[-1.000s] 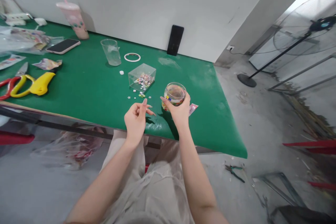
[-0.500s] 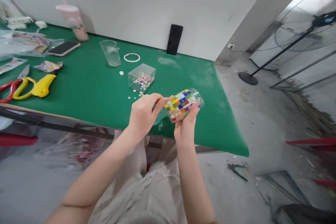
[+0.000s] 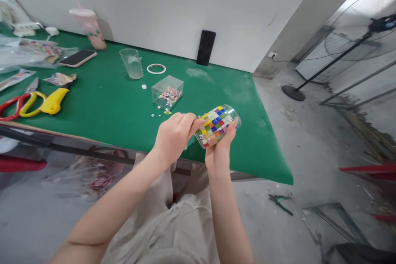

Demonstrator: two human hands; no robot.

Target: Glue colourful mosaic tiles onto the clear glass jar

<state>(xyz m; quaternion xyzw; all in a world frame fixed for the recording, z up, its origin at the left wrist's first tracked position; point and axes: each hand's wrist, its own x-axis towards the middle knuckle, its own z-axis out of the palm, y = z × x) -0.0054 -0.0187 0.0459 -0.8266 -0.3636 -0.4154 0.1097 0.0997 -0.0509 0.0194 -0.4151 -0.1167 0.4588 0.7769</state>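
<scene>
My right hand (image 3: pixel 220 148) grips a clear cup covered with colourful mosaic tiles (image 3: pixel 215 123), thumb along its side. The cup lies tilted above the table's front edge, its uncovered clear end pointing right. My left hand (image 3: pixel 175 134) is closed, its fingertips against the tiles at the cup's left side. Whatever those fingers pinch, if anything, is hidden. Beyond my left hand stands a clear box (image 3: pixel 167 92) holding small pastel pieces. A few loose pieces (image 3: pixel 167 111) lie in front of it.
On the green table (image 3: pixel 105 107) are a clear cup (image 3: pixel 132 64), a white ring (image 3: pixel 156 69), yellow-handled scissors (image 3: pixel 51 102), a phone (image 3: pixel 78 58) and a pink drink cup (image 3: pixel 89 29). A black phone (image 3: pixel 206 47) leans on the wall. Pliers (image 3: pixel 281 204) lie on the floor.
My left hand has shifted right and its fingertips reach further onto the tiles. The tiled cup has tilted slightly in my right hand. The view has moved a little.
</scene>
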